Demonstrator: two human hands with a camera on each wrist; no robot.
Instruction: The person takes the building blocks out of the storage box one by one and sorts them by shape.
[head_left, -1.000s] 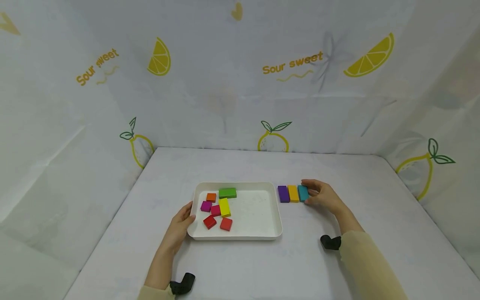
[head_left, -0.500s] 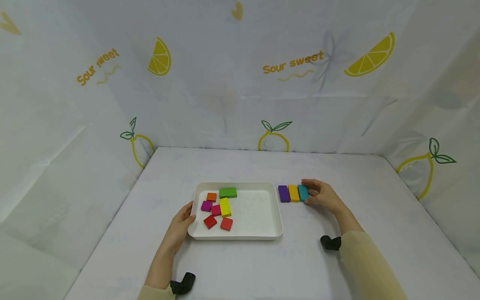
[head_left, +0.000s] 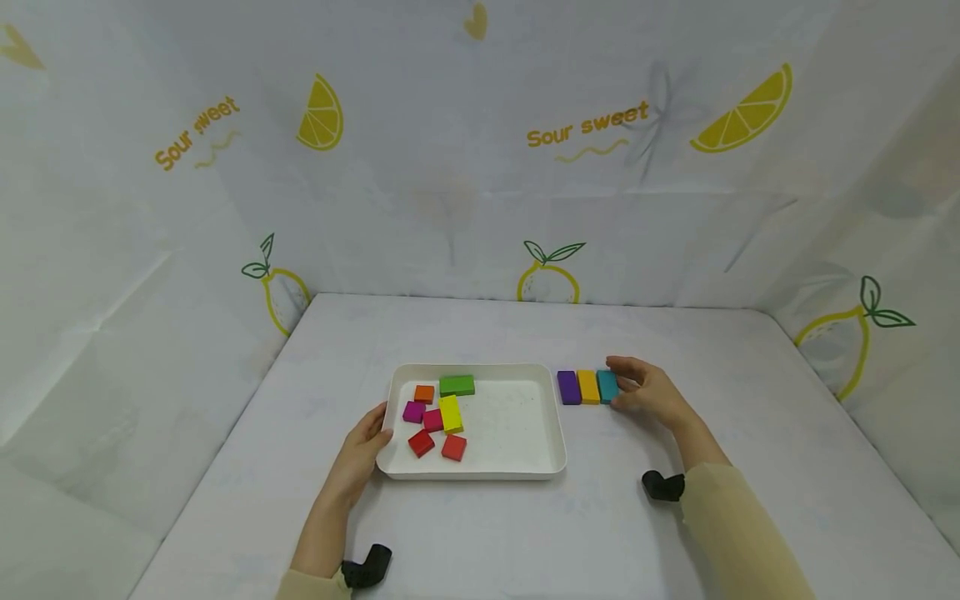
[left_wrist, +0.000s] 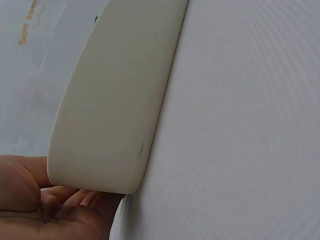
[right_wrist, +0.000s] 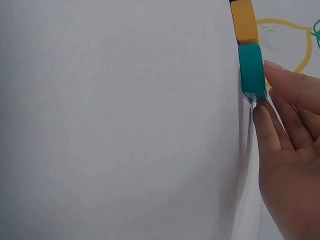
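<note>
The right hand [head_left: 648, 390] pinches the teal block [head_left: 607, 386], seating it flush against the yellow block [head_left: 588, 387] and purple block [head_left: 568, 387] right of the white tray [head_left: 551, 417]. The left hand [head_left: 365, 443] grips the tray's near-left corner, apparently steadying it on the tabletop [head_left: 525, 533].

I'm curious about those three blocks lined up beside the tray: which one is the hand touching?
The teal block, at the row's right end; the right hand touches it, not the yellow-orange or purple ones.
</note>
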